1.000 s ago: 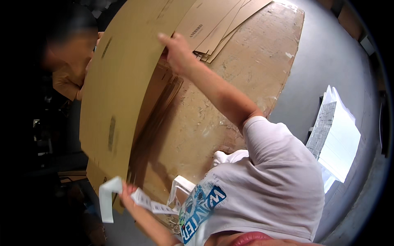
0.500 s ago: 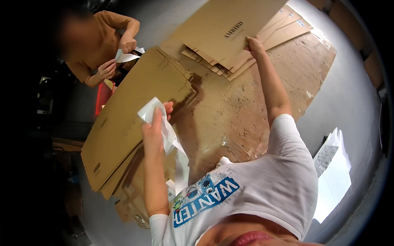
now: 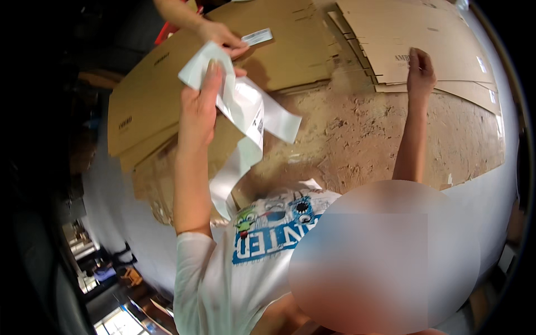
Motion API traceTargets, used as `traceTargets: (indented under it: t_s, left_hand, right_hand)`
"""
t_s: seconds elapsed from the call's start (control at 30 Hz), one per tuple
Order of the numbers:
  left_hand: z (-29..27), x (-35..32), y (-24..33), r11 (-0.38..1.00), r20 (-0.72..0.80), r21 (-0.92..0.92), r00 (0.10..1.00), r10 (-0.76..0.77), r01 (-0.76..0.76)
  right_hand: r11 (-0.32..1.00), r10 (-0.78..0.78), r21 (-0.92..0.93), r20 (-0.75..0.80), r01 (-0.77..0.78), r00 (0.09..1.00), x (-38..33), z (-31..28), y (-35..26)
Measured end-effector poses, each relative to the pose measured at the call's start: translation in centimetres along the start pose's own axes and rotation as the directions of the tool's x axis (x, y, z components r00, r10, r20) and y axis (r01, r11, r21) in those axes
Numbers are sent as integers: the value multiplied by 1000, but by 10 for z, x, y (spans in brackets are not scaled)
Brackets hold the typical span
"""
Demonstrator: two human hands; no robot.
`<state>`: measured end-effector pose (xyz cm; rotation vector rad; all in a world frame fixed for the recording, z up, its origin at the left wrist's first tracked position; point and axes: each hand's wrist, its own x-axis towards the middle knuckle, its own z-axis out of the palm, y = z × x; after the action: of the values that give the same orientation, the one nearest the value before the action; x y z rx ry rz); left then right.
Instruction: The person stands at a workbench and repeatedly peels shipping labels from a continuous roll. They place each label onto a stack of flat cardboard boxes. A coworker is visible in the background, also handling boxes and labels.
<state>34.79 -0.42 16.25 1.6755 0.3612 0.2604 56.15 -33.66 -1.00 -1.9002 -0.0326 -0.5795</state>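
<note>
Holding a long white strip of label backing paper (image 3: 245,120), the left hand (image 3: 201,106) is raised over the worktable, fingers and thumb closed on the strip's upper end. The strip hangs in loose folds from that grip, its lower tail trailing toward the person's white printed T-shirt (image 3: 245,262). The right hand (image 3: 421,70) reaches far forward, fingers curled onto the near edge of a stack of flattened brown cardboard sheets (image 3: 424,44) at the table's far right; whether it pinches the top sheet or only presses on it, cannot tell. A second pile of flat brown cardboard boxes (image 3: 151,100) lies on the left, partly under the raised strip. Between the piles shows the worn, scuffed chipboard tabletop (image 3: 368,139). At the upper edge a co-worker's hand (image 3: 220,36) touches a small white rectangular label (image 3: 258,37) on the left pile.
</note>
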Motion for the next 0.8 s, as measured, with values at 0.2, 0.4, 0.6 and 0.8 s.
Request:
traceTargets:
  t_s: [0.2,0.4,0.6,0.8]
  left_hand:
    - [-31,-20,20,996,94,-93,996,-5,13]
    - [-87,-50,8,914,30,-402,998,-54,62]
    - [-94,-100,-17,877,79,-452,986,-144,164]
    - [-102,-103,-32,889,145,-386,968,-204,245]
  right_hand:
    - [548,-770,834,471,67,430,-138,58,-216]
    - [532,-424,642,766,-552,483,-197,75,-263]
    - [746,-414,590,775,-310,477,-224,70,-279]
    - [707,-663,617,408,346,628,-248,71,-279]
